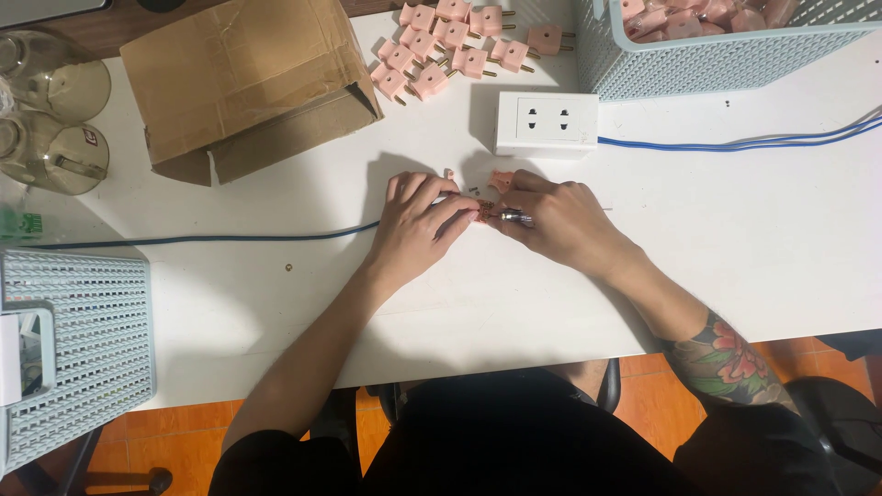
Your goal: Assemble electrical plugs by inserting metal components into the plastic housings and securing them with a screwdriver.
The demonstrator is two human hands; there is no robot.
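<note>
My left hand and my right hand meet at the middle of the white table. The left fingers pinch a small pink plug part. A thin metal screwdriver sits in my right hand, its tip against that part. Just beyond the hands lie another pink plug piece and a few tiny loose bits. A white socket box with a blue cable stands behind them.
Several pink two-pin plugs lie at the back. A pale blue basket of pink parts stands back right, another pale blue basket front left. A cardboard box and glassware sit back left.
</note>
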